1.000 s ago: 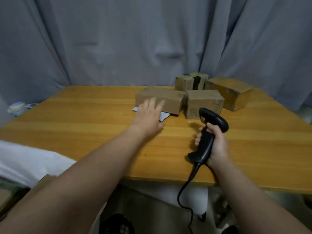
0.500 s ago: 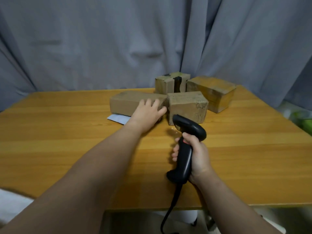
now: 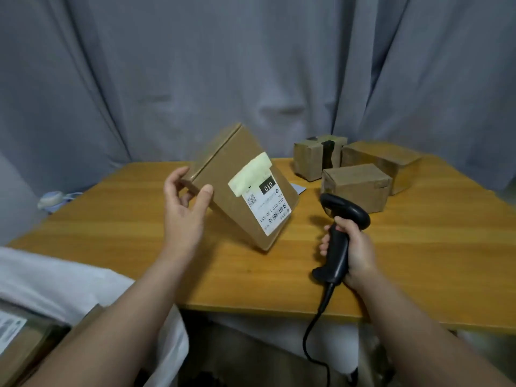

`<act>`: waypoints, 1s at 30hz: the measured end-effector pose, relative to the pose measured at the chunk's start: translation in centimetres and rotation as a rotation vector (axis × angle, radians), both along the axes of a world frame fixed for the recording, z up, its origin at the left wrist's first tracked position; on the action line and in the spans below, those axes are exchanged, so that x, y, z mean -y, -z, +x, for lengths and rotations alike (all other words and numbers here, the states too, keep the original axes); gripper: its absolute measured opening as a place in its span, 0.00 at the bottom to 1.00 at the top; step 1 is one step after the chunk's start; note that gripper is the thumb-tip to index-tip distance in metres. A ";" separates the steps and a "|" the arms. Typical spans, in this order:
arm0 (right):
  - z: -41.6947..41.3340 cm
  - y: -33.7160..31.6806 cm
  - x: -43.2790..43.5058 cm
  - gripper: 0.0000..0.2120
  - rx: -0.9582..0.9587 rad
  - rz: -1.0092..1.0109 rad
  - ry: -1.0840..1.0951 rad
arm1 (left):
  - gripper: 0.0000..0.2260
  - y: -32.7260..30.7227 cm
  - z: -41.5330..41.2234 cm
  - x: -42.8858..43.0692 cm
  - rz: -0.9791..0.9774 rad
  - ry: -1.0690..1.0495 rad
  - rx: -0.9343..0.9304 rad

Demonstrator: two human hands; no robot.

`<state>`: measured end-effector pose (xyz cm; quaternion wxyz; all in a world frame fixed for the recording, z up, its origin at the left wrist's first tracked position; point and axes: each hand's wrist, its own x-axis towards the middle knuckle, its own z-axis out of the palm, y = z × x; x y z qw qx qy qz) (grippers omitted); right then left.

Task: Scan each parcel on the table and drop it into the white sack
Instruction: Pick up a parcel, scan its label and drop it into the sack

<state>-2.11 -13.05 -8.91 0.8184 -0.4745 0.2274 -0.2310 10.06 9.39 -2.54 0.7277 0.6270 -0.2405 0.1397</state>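
My left hand (image 3: 183,210) grips a long brown cardboard parcel (image 3: 223,185) by its upper left end, holding it tilted above the wooden table (image 3: 418,261). Its white shipping label (image 3: 268,209) with a barcode faces me. My right hand (image 3: 353,248) holds a black corded barcode scanner (image 3: 342,227) by the handle, its head just right of the label. Three more brown parcels stand at the back right: a taped one (image 3: 312,160), a front one (image 3: 357,187) and a right one (image 3: 388,163). The white sack (image 3: 61,286) lies at lower left with a labelled parcel (image 3: 16,339) inside.
A grey curtain (image 3: 251,74) hangs behind the table. A small white device (image 3: 50,199) sits off the table's left edge. A slip of paper (image 3: 298,188) lies on the table behind the held parcel. The scanner cable (image 3: 312,339) hangs over the front edge.
My left hand has lifted the long parcel off the table and turned it so its label faces me. The scanner has stayed in my right hand. My view has swung left, showing the sack.
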 end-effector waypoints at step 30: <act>-6.5 -9.0 -2.9 0.25 0.053 -0.761 0.155 | 0.34 -1.8 -7.0 -1.6 0.650 0.059 -0.060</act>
